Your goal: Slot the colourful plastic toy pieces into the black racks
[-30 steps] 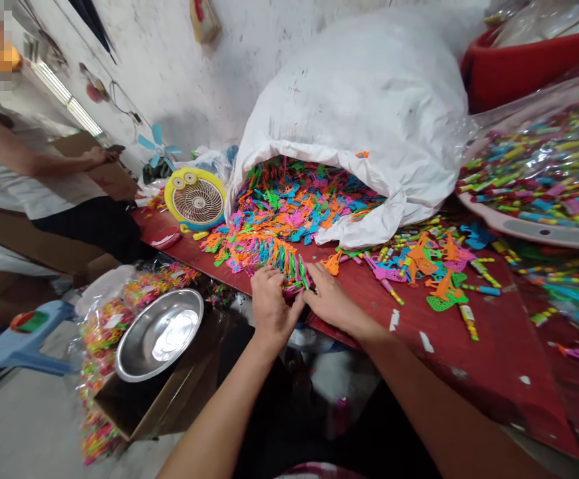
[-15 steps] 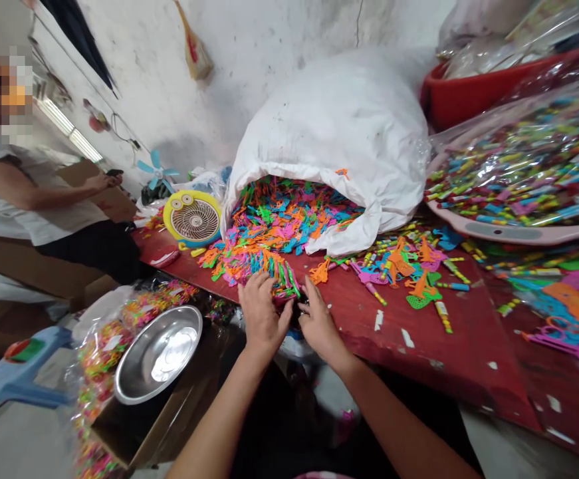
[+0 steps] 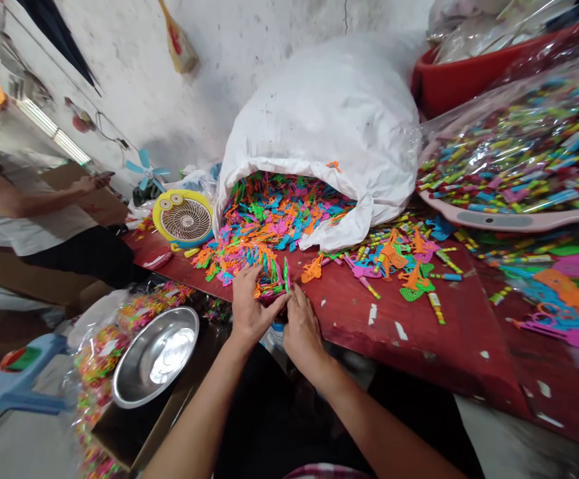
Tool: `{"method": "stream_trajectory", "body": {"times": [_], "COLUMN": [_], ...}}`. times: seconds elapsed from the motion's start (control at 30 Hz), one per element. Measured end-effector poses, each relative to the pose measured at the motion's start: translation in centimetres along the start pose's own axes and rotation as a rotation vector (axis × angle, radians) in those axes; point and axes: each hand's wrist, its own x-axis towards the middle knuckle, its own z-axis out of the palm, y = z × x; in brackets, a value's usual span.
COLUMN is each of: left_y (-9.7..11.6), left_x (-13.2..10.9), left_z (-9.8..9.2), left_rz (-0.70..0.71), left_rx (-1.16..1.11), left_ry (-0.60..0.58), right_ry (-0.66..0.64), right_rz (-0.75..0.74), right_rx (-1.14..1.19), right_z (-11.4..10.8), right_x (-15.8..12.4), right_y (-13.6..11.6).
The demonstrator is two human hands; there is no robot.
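Note:
A dense row of small coloured plastic pieces point(image 3: 268, 271) stands at the table's near edge, in front of the loose pile. Against the left end of this row rests my left hand point(image 3: 250, 307), its thumb stretched apart from the fingers toward the other hand. My right hand point(image 3: 303, 324) is closed, fingers together, at the row's right end. A thin green plastic piece point(image 3: 286, 273) sticks up at its fingertips. Behind both hands, more pieces spill out of a big white sack point(image 3: 319, 113).
A yellow fan point(image 3: 185, 218) stands left of the sack. Loose toys with striped tubes lie on the red table point(image 3: 359, 336); a pink tray point(image 3: 518, 218) of tubes is at right. Below left, a metal bowl point(image 3: 157, 356) sits on a carton. Another person point(image 3: 34, 206) stands far left, holding a phone.
My right hand has come closer to the left one, its fingers now together at the upright green piece. The whole view has shifted slightly. The other person's phone is more visible.

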Motion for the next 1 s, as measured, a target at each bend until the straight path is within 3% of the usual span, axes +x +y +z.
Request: {"method": "stream_trajectory", "body": {"times": [0.27,0.57,0.73,0.87,1.0], "left_y": [-0.2,3.1,2.6,3.8,5.5], "left_x": [-0.2,0.8,1.4,3.1,5.5], "left_z": [0.3,1.2,-0.6,-1.7,-0.4], "left_rz": [-0.03,-0.035,-0.059,-0.036,0.008], "left_rx": [-0.001,-0.09,-0.123,0.087,0.317], "left_ry": [0.045,0.025,-0.087,-0.023,-0.193], "right_ry": [-0.051,0.0,-0.078,-0.079,-0.099], "right_rz": [-0.011,-0.015,-0.062,-0.043,-0.031], "right_rx": [-0.053,-0.255,-0.244,-0.221,-0.251], "right_z": [-1.0,-3.3,-4.6,-5.9,-6.9], "right_x": [0.2,-0.2,-0.7,0.1,1.4], "right_y": [-0.3,0.7,2.4,2.8,2.7]}}
